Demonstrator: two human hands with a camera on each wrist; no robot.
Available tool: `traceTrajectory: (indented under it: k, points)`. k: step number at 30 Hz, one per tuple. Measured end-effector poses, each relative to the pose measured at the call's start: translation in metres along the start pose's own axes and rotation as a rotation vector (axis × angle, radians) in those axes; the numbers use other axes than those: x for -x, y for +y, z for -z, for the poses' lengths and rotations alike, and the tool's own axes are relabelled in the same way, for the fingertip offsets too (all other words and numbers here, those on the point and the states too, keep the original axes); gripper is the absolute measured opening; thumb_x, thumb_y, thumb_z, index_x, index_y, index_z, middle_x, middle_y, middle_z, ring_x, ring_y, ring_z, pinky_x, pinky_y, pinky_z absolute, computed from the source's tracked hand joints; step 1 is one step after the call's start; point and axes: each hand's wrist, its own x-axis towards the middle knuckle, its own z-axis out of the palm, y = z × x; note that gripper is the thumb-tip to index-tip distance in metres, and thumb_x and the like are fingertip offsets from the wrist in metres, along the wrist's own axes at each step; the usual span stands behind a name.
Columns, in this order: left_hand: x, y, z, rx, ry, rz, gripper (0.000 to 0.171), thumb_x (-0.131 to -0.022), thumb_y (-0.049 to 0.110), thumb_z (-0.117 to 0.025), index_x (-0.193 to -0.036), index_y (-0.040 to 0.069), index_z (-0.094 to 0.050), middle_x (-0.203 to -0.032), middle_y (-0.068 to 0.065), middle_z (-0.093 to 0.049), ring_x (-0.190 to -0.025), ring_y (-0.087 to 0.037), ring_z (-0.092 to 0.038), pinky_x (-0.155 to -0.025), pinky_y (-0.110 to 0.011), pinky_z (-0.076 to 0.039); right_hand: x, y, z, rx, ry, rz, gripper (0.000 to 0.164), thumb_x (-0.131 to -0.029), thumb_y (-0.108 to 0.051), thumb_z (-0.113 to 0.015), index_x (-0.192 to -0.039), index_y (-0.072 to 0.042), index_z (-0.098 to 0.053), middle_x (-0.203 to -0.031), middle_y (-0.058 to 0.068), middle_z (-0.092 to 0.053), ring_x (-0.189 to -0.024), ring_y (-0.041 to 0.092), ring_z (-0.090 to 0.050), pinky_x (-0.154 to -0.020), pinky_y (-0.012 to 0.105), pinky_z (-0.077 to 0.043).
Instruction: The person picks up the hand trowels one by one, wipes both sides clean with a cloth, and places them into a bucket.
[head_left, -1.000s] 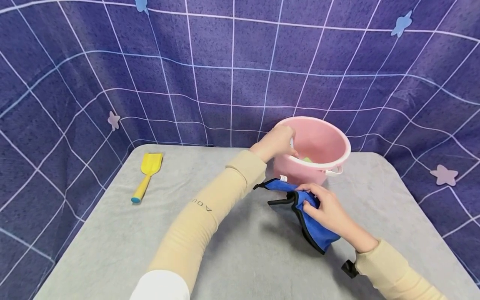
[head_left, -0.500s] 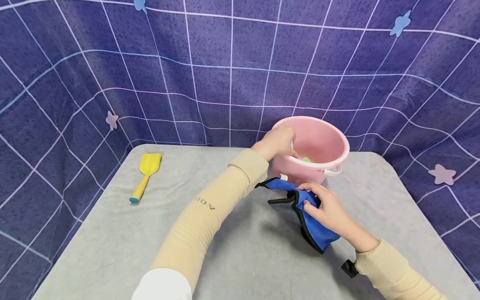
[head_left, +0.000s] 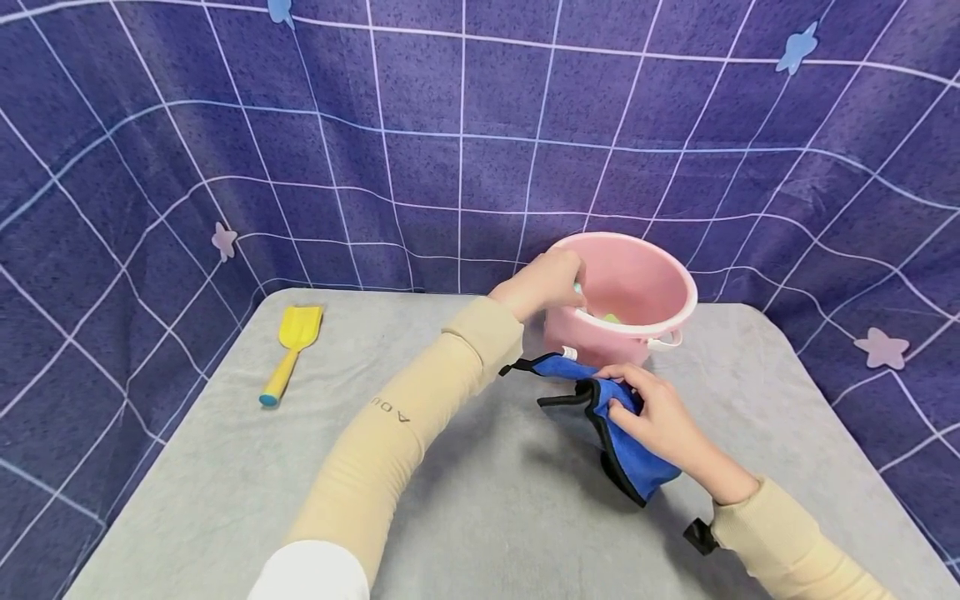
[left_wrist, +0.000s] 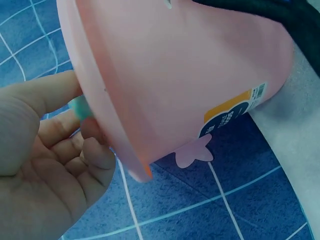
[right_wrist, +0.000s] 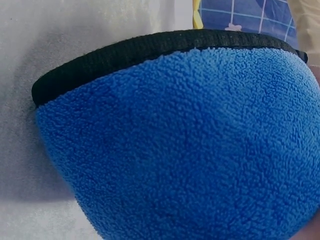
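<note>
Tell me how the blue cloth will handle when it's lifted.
The blue cloth will probably flop, since it bends and folds in the right hand. It seems unlikely to slip, as its surface looks fuzzy up close. The black edging may stay slightly stiffer, judging by its thick band.

My bare left hand [head_left: 546,279] comes from a beige, creased left sleeve [head_left: 367,471] with a broad cuff [head_left: 483,335], small dark letters [head_left: 390,410] and, higher up, a white part [head_left: 315,573]. My bare right hand [head_left: 658,417] leaves a beige right sleeve [head_left: 806,546] with a ribbed cuff [head_left: 738,504], a small black piece [head_left: 701,537] just beside it.
</note>
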Motion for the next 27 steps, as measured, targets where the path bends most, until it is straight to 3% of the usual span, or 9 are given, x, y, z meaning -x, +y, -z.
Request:
traceTrajectory:
  k: [5,18,27]
  points:
    - [0.008,-0.002,0.007,-0.032,-0.008,-0.001,0.024,-0.086,0.016,-0.065,-0.107,0.004,-0.065,-0.100,-0.004,-0.065,-0.091,-0.018,-0.056,-0.087,-0.030,-0.044,0.000,-0.002,0.001,0.008,-0.002,-0.001,0.036,-0.073,-0.001,-0.064,-0.107,-0.013,-0.062,-0.098,-0.005,-0.064,-0.085,0.010,-0.054,-0.078,0.020,-0.040]
    - [0.047,0.000,0.025,-0.029,0.023,-0.038,0.020,-0.089,0.023,-0.065,-0.103,0.010,-0.064,-0.093,0.000,-0.062,-0.085,-0.013,-0.057,-0.078,-0.026,-0.045,-0.002,-0.007,0.005,-0.003,0.022,0.021,0.037,-0.072,0.001,-0.064,-0.106,-0.010,-0.063,-0.096,-0.003,-0.064,-0.084,0.011,-0.052,-0.077,0.018,-0.037]
    - [0.095,-0.003,0.031,-0.051,0.185,-0.086,0.012,-0.088,0.026,-0.064,-0.092,0.015,-0.065,-0.088,0.004,-0.063,-0.080,-0.009,-0.056,-0.075,-0.026,-0.045,-0.003,-0.015,0.008,0.020,0.034,0.014,0.037,-0.072,0.001,-0.063,-0.107,-0.011,-0.063,-0.096,-0.003,-0.064,-0.083,0.011,-0.053,-0.076,0.018,-0.037]
